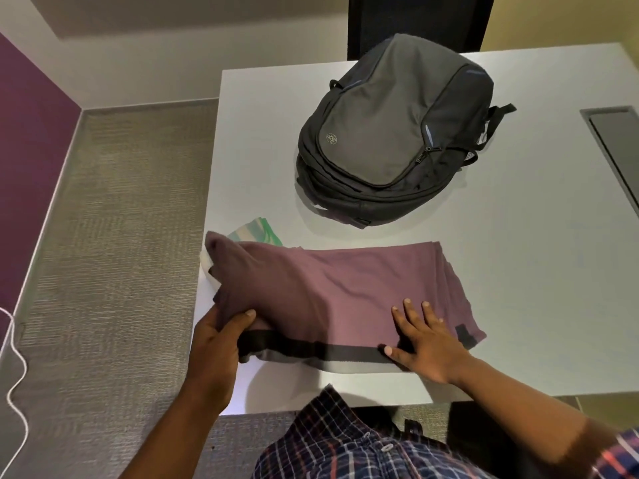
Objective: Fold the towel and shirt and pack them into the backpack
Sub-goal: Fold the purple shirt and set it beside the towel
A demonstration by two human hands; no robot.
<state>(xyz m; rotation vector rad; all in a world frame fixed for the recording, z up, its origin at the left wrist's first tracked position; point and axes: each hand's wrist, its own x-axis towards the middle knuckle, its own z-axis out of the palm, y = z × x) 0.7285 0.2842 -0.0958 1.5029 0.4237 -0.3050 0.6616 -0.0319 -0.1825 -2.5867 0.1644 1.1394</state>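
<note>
A mauve shirt with a black band along its near edge lies partly folded on the white table. My left hand grips the shirt's left end, lifted off the table and bunched. My right hand lies flat, fingers spread, on the shirt's near right part. A green and white striped towel peeks out behind the shirt's left end, mostly hidden. The grey backpack lies flat beyond the shirt, its zips shut as far as I can see.
The table's left edge runs close to my left hand, with carpet floor below. A recessed grey panel sits in the table at the right. A white cable trails on the floor at far left. A dark chair back stands behind the table.
</note>
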